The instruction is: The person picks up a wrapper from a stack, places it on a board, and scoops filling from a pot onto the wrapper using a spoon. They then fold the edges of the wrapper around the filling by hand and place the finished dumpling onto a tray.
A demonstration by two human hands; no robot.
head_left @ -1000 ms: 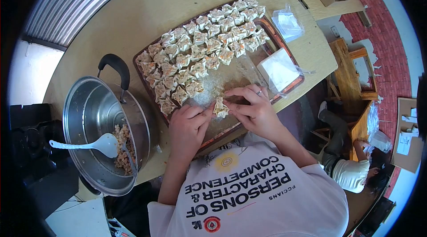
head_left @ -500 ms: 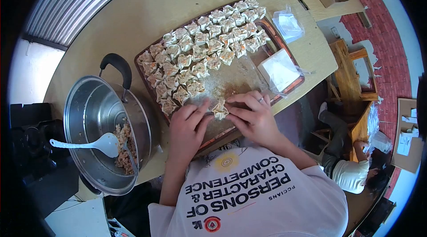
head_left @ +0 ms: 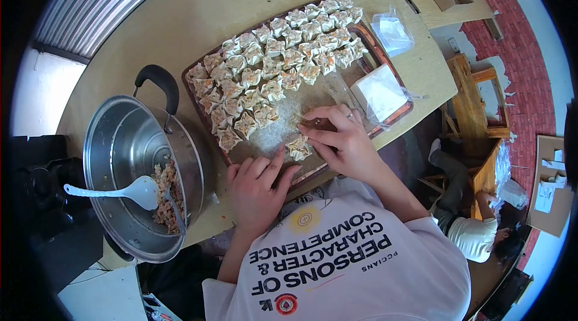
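Observation:
An open-topped, pleated dumpling (head_left: 298, 147) stands near the front edge of the tray (head_left: 283, 138), between my two hands. My left hand (head_left: 260, 185) is open at the tray's front edge, fingers spread and holding nothing, left of the dumpling. Just right of and behind the dumpling is my right hand (head_left: 342, 140). Its fingers are bent and apart, with the tips low over the tray surface where brown filling scraps lie, and the thumb is close to the dumpling. Several rows of similar filled dumplings (head_left: 272, 67) cover the tray's back and left.
A steel pot (head_left: 99, 212) stands at the left with meat filling (head_left: 165, 200) and a white ladle (head_left: 141, 193) inside. Square wrappers (head_left: 379, 93) lie at the tray's right end. A plastic bag (head_left: 391, 32) lies beyond. Another person (head_left: 472, 238) sits at the far right.
My left hand has drawn back from the dumpling toward me, fingers spreading. My right fingertips have moved off the dumpling, slightly back onto the filling scraps. The dumpling stays in about the same place.

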